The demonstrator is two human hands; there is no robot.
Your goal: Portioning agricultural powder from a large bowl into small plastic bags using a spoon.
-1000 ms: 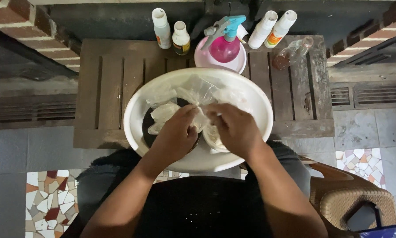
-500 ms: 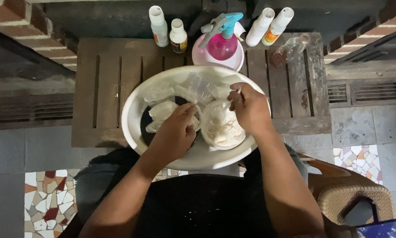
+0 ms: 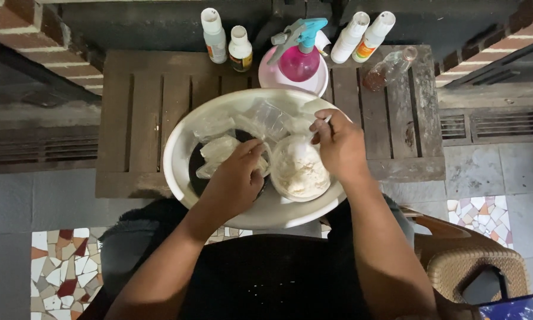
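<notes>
Bare forearms, no sleeves; black garment across the lap.

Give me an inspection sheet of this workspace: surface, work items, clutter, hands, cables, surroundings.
Surface: dark slatted wooden table, worn.
Work items: large white basin holding a small tub of pale powdery material, a dark round dish and clear plastic bags.
Clutter: pink spray bottle on a pink bowl, four white bottles and a clear bottle lying on its side along the far edge.
Hands: left hand on a crumpled bag beside the tub; right hand pinching clear plastic above the tub.
Cables: nothing seen.
Surroundings: brick wall, tiled floor with mosaic patches, wicker chair at right.
</notes>
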